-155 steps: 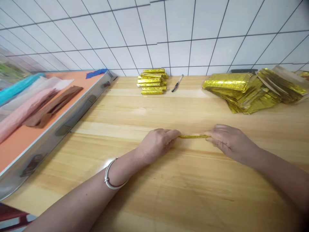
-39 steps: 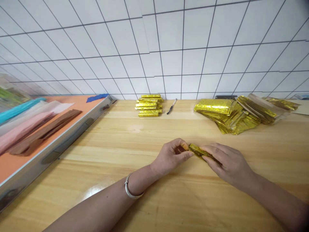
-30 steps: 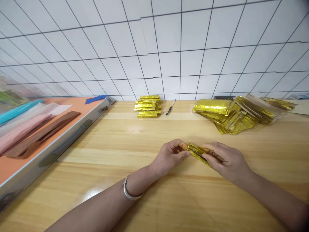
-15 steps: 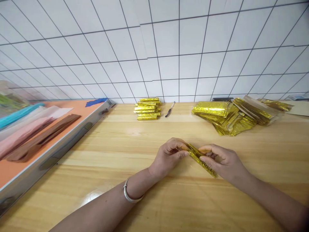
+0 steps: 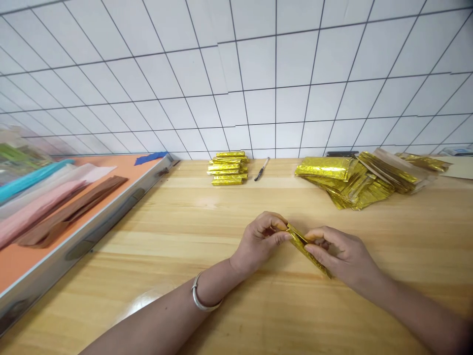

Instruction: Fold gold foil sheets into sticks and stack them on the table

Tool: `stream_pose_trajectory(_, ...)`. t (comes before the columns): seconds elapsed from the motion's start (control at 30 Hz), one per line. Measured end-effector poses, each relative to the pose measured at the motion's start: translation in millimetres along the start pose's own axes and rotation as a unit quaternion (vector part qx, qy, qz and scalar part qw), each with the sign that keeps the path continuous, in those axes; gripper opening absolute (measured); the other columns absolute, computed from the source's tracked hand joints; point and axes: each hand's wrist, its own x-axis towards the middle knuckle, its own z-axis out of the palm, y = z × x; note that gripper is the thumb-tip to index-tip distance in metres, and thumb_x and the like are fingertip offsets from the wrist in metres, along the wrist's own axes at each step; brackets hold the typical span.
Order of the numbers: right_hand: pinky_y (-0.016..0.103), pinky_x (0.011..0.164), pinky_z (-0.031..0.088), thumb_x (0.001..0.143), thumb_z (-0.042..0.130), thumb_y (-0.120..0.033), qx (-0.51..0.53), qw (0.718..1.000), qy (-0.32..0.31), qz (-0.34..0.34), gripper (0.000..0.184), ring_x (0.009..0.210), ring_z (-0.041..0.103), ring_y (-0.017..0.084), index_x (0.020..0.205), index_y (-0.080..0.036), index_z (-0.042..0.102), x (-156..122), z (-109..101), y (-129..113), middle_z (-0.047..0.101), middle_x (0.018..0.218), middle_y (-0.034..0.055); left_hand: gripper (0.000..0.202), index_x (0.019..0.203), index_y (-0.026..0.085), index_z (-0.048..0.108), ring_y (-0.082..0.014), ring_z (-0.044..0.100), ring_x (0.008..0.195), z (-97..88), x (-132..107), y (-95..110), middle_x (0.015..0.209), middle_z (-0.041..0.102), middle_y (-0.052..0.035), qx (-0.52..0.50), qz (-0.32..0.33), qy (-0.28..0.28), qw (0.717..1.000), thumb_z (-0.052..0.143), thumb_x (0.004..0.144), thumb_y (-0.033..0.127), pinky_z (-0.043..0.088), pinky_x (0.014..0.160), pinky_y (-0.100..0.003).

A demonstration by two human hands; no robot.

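Thumb and fingers of the left hand (image 5: 258, 244), drawn together, pinch the far end of a folded gold strip (image 5: 312, 257); those of the right hand (image 5: 343, 251), nearly closed, grip its edge near the middle. The strip slants between the hands over the wooden table (image 5: 177, 217), its fold slightly parted. Beyond lie stacked gold rolls (image 5: 227, 170), a pen (image 5: 261, 169) and a pile of gold sheets (image 5: 354, 183).

Pen (image 5: 261, 170) between strips (image 5: 225, 172) and sheets (image 5: 347, 183), on table (image 5: 158, 236) behind hands (image 5: 257, 242)
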Motion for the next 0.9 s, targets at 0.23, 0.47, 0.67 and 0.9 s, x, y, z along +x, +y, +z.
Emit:
stream_pose_trajectory(0.23, 0.022, 0.060, 0.046, 0.084, 0.054, -0.026, -0.040, 0.997, 0.036, -0.051, 0.010, 0.069, 0.059, 0.012, 0.090, -0.024, 0.061, -1, 2, 4, 0.064, 0.079, -0.0011, 0.015, 0.072, 0.013, 0.059, -0.0146, 0.054, 0.079, -0.2, 0, -1, 0.087, 0.056, -0.0057, -0.013, -0.040, 0.001, 0.999, 0.069, 0.075, 0.024, 0.045, 0.072, -0.028)
stream_pose_trajectory(0.47, 0.023, 0.066, 0.044, 0.085, 0.055, -0.018, -0.111, 0.973, 0.069, -0.191, 0.013, 0.071, 0.058, 0.011, 0.096, -0.024, 0.057, -2, 4, 13, 0.062, 0.082, -0.0018, 0.019, 0.071, 0.013, 0.055, -0.0141, 0.053, 0.076, 2.9, -2, 2, 0.084, 0.056, -0.0054, -0.033, -0.076, 0.000, 0.997, 0.067, 0.076, 0.027, 0.043, 0.069, -0.027)
stream_pose_trajectory(0.67, 0.024, 0.069, 0.044, 0.085, 0.054, -0.015, -0.130, 0.964, 0.079, -0.217, 0.017, 0.076, 0.058, 0.012, 0.098, -0.025, 0.054, -2, 5, 16, 0.063, 0.085, -0.0013, 0.022, 0.069, 0.013, 0.053, -0.0143, 0.053, 0.075, 5.2, -4, 1, 0.083, 0.057, -0.0052, -0.032, -0.107, -0.004, 0.994, 0.067, 0.076, 0.028, 0.041, 0.067, -0.026)
stream_pose_trajectory(0.9, 0.024, 0.073, 0.045, 0.085, 0.054, -0.014, -0.137, 0.961, 0.079, -0.227, 0.018, 0.080, 0.059, 0.012, 0.100, -0.024, 0.054, -2, 6, 15, 0.063, 0.087, -0.0011, 0.023, 0.070, 0.013, 0.052, -0.0083, 0.047, 0.064, 6.1, -3, 2, 0.083, 0.056, -0.0034, -0.068, -0.135, 0.004, 0.988, 0.068, 0.074, 0.028, 0.037, 0.058, -0.022)
